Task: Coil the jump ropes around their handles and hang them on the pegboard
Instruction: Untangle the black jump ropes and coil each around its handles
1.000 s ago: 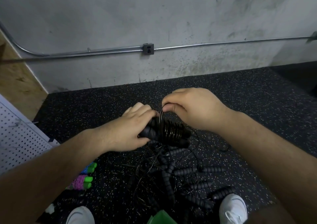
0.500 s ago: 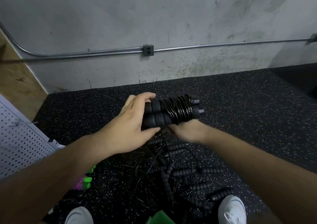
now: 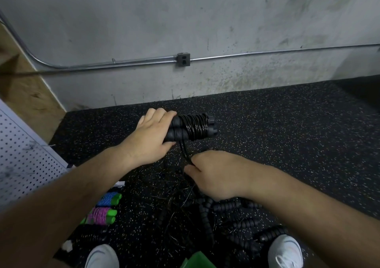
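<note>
**A:** Item held?

**B:** One black jump rope [image 3: 193,127], raised over the speckled rubber floor [image 3: 287,144]. Its two handles lie side by side with cord wound round their middle. The left hand [image 3: 152,142] is wrapped round the bare handle ends, likely to keep the pair together and the turns from slipping.

**A:** Right hand?

**B:** The right hand [image 3: 213,173] is lower, its fingers closed on the loose cord [image 3: 183,151] that runs down from the coil. I judge it is keeping the cord taut for the next turn.

**A:** Other stock?

**B:** A tangle of uncoiled black ropes [image 3: 207,210] lies between the shoes. Two finished bundles, blue [image 3: 109,199] and pink [image 3: 100,215], lie beside the white pegboard [image 3: 22,154], not yet hung.

**A:** Markings?

**B:** No brand or writing can be read.
</note>
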Demonstrator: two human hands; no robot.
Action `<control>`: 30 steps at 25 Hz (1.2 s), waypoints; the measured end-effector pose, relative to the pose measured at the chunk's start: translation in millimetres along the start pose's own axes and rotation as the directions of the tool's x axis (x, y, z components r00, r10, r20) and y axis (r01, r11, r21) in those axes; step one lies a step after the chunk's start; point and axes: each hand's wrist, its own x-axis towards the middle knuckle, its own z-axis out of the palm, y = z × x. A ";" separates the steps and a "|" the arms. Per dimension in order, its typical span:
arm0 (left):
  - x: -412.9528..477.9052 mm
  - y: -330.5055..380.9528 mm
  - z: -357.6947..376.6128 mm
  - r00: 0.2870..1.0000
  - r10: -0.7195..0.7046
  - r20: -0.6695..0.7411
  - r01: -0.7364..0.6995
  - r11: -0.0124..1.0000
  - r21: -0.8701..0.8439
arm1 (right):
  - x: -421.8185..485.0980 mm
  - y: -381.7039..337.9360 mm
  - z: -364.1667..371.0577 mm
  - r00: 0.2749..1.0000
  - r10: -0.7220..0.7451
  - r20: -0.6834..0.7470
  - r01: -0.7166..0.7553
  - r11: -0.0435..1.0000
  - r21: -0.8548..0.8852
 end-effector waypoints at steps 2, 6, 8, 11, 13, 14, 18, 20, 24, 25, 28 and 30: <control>0.4 1.2 2.4 1.000 0.022 0.020 -0.022 0.999 0.039 | -14.9 -7.5 -14.6 0.999 -0.007 -0.045 0.001 0.992 -0.130; -0.5 9.6 4.0 0.991 0.110 0.071 -0.116 0.990 0.079 | -19.1 4.2 -37.7 0.896 -0.253 -0.365 0.064 0.887 -0.457; -4.0 15.6 1.9 0.978 0.189 0.093 -0.193 0.981 0.034 | -9.0 22.5 -46.6 0.827 -0.354 -0.436 0.114 0.866 -0.486; -11.6 29.6 -2.0 0.944 0.302 0.131 -0.298 0.953 -0.046 | 5.9 54.9 -51.1 0.785 -0.389 -0.482 0.172 0.885 -0.433; -16.1 41.6 -6.1 0.932 0.341 0.126 -0.329 0.938 -0.108 | 11.4 70.4 -57.2 0.791 -0.354 -0.499 0.235 0.929 -0.287; -19.1 47.9 -10.0 0.935 0.335 0.118 -0.313 0.934 -0.175 | 16.0 79.0 -58.5 0.826 -0.291 -0.482 0.258 0.957 -0.136; -30.5 68.2 -29.1 0.968 0.243 0.061 -0.171 0.819 -0.547 | 20.3 99.2 -56.9 0.955 -0.097 -0.282 0.247 0.786 0.567; -30.2 71.8 -33.3 0.991 0.131 -0.009 -0.110 0.787 -0.608 | 18.2 94.6 -44.1 0.985 0.056 -0.163 0.041 0.846 0.532; -17.0 61.1 -24.3 0.987 -0.142 -0.072 0.083 0.843 -0.531 | 29.9 40.3 -7.0 0.949 0.034 -0.312 0.137 0.850 0.508; -15.7 57.6 -21.7 0.982 -0.178 -0.058 0.122 0.844 -0.522 | 36.0 29.0 0.6 0.925 -0.004 -0.379 0.193 0.865 0.463; -14.5 53.4 -17.8 0.973 -0.219 -0.066 0.152 0.835 -0.528 | 46.2 23.9 5.3 0.880 -0.012 -0.475 0.214 0.902 0.374; -15.9 55.6 -23.3 0.969 -0.229 -0.096 0.146 0.838 -0.525 | 43.3 19.7 1.0 0.852 -0.019 -0.523 0.249 0.894 0.372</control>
